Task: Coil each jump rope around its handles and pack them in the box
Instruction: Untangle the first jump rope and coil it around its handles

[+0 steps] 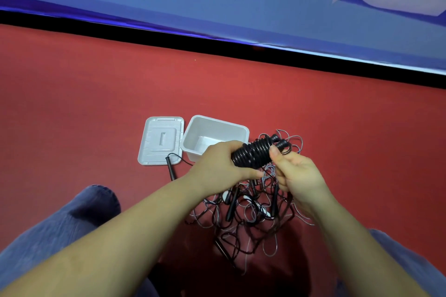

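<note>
A sports hall, seemingly — red floor (pixel 96 84) meeting a blue banner (pixel 217 7) with large white lettering.

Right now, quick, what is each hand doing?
Left hand: grips the coiled rope.
Right hand: pinches the same coiled rope near its end.

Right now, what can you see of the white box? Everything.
The white box is a rectangular open tub, seemingly smooth plastic, with a rolled rim and rounded corners. It stands upright on the red floor, and what shows of its inside is empty. Its lid lies beside it. The left hand hides its near corner; contact unclear.
</note>
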The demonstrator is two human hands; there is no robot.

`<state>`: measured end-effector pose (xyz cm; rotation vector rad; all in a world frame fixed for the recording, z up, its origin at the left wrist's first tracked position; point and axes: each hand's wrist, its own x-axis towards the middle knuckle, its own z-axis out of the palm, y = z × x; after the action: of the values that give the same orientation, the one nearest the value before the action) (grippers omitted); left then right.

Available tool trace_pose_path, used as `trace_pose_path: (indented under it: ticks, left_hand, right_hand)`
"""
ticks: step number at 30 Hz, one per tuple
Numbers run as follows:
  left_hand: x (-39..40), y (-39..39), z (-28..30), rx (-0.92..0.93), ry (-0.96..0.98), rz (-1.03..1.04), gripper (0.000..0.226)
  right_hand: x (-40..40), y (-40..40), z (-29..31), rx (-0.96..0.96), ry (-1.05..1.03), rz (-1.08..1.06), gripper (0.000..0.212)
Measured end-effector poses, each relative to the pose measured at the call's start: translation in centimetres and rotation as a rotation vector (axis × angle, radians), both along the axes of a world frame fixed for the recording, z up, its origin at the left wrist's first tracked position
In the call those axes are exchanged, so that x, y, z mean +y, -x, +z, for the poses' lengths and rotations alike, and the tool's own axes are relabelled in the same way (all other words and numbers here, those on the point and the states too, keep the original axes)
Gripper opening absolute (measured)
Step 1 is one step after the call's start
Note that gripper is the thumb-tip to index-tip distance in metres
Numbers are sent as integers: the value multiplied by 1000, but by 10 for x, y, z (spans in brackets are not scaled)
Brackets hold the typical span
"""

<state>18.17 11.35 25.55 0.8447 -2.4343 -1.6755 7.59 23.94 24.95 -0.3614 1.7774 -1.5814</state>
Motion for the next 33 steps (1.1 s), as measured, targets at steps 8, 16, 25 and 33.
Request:
trace_pose_path:
  ticks: [8, 16, 25, 33]
  left_hand:
    - [16, -2, 1, -73, 383, 51, 38]
    - [6, 4, -3, -46, -156, 98, 22]
    - [-9, 8, 8, -26, -600, 266, 17]
    - [-8, 7, -4, -62, -176, 268, 21]
  right_hand:
    - [-4, -5, -15, 124, -124, -157, 46]
    - [-5, -4, -11, 112, -122, 3, 46]
    - [-4, 0, -21, -41, -6, 182, 28]
    - [-3, -16, -25, 106, -286, 307, 32]
